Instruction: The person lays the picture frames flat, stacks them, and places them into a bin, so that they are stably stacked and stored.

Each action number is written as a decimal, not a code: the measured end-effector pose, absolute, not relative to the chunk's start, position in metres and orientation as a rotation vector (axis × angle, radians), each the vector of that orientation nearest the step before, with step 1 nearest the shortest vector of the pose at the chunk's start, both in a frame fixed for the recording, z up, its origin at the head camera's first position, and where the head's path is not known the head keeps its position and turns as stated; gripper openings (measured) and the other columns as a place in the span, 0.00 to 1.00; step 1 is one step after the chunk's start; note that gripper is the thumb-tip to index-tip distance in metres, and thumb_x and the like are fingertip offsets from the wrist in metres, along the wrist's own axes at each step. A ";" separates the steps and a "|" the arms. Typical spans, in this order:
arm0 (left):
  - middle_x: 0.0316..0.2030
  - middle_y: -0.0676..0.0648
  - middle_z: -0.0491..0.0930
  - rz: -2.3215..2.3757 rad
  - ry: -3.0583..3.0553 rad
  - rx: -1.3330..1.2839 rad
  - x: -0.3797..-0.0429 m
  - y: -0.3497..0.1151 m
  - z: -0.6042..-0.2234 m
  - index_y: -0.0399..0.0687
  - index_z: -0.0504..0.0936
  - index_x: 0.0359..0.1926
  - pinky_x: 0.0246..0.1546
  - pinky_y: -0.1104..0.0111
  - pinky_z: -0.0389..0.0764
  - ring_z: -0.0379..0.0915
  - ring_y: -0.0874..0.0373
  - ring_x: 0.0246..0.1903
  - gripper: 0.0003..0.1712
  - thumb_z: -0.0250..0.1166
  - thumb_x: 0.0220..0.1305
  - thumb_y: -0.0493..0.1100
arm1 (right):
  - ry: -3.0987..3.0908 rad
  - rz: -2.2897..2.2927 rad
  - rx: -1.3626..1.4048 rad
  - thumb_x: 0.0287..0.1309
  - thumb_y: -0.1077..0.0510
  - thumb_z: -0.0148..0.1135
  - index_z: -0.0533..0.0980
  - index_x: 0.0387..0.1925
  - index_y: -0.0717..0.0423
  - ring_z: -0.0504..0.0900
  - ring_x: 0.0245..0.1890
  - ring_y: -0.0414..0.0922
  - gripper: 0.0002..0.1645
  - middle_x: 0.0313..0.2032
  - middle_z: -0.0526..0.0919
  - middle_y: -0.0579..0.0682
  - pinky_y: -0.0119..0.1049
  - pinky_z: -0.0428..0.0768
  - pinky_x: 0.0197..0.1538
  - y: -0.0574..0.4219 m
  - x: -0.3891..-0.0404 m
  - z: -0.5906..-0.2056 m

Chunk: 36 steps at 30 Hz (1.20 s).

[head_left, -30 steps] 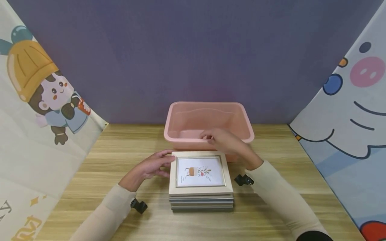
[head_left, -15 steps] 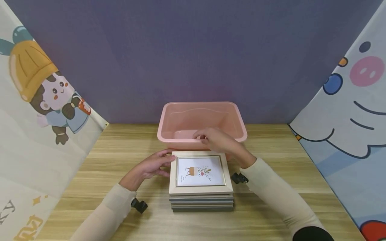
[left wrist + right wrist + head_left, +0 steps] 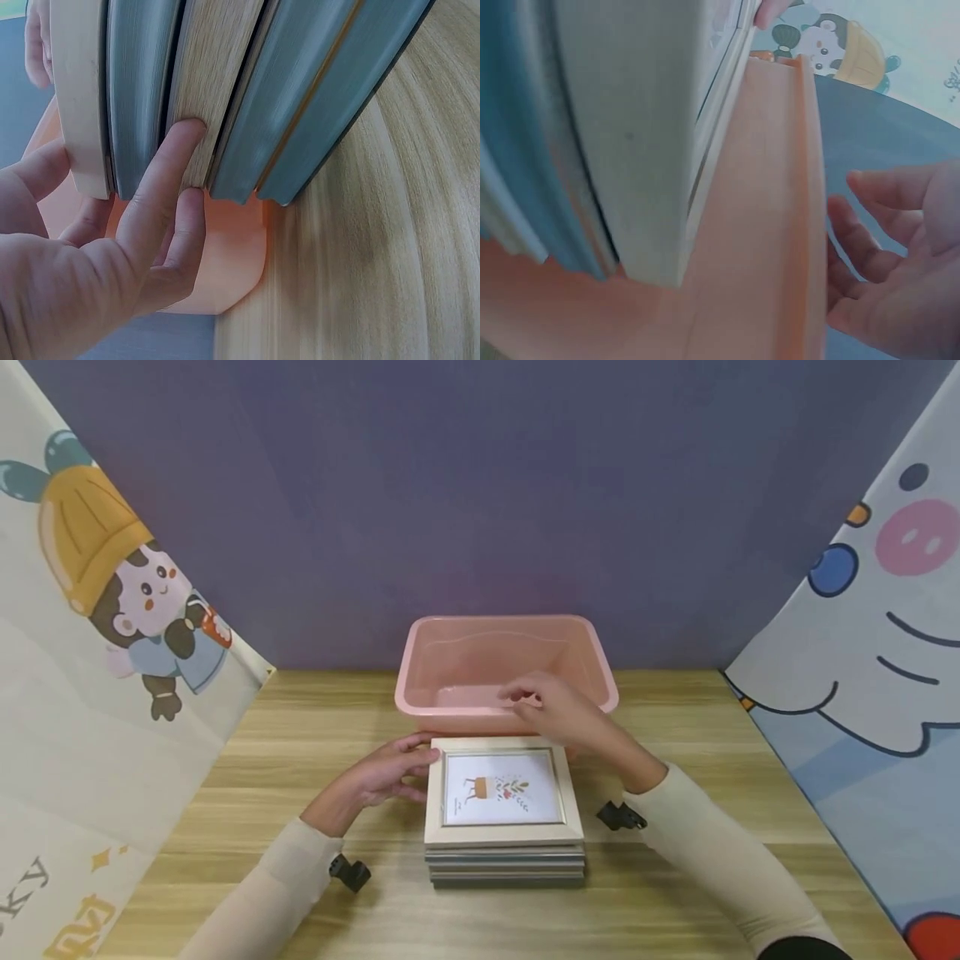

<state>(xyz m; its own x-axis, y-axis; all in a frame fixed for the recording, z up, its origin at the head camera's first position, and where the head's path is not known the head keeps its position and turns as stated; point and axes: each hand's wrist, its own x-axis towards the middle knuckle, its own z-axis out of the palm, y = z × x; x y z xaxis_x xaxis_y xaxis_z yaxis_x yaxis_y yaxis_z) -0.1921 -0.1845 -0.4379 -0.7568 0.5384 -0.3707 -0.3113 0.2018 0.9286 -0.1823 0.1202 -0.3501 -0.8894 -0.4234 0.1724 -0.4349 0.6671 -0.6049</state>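
Several picture frames lie stacked flat in front of the pink plastic bin (image 3: 420, 718). On top is a pale wooden picture frame (image 3: 504, 837) with a plant drawing behind its glass. My left hand (image 3: 382, 771) rests on the stack's left side, thumb at the top frame's corner. In the left wrist view its fingertips touch the edges of a wood-grain frame (image 3: 214, 60) in the stack. My right hand (image 3: 558, 710) hovers over the bin's near rim, fingers loosely bent and holding nothing. The right wrist view shows that hand's fingers (image 3: 862, 247) close beside the rim.
A wood-grain table (image 3: 675, 735) lies under everything, backed by a dark blue-purple wall (image 3: 480, 485). Cartoon-printed sheets (image 3: 82, 693) flank the table. Small black wrist cameras (image 3: 349, 872) sit at both cuffs.
The pink bin has shifted slightly left, with my right hand at its near rim. Since then that hand has drawn a little right. My left hand and the stack have stayed put.
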 end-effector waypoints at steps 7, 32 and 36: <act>0.56 0.41 0.81 1.644 1.800 0.202 -0.192 -0.185 -0.435 0.44 0.57 0.77 0.49 0.51 0.87 0.82 0.53 0.49 0.35 0.56 0.77 0.48 | -2.680 1.150 0.652 0.68 0.63 0.59 0.84 0.48 0.57 0.83 0.45 0.47 0.12 0.47 0.86 0.53 0.43 0.86 0.50 0.141 -0.160 -0.346; 0.67 0.34 0.66 1.641 1.752 0.252 -0.190 -0.189 -0.436 0.46 0.55 0.79 0.49 0.53 0.86 0.75 0.48 0.53 0.38 0.59 0.75 0.42 | -2.966 1.279 0.538 0.64 0.59 0.66 0.71 0.59 0.67 0.77 0.37 0.42 0.26 0.39 0.81 0.53 0.32 0.79 0.39 0.182 -0.129 -0.405; 0.70 0.30 0.60 1.643 1.730 0.288 -0.188 -0.192 -0.435 0.48 0.51 0.80 0.50 0.52 0.86 0.76 0.48 0.53 0.43 0.62 0.71 0.39 | -2.962 1.511 0.523 0.65 0.60 0.65 0.62 0.70 0.66 0.80 0.33 0.50 0.36 0.43 0.79 0.60 0.43 0.86 0.31 0.184 -0.127 -0.416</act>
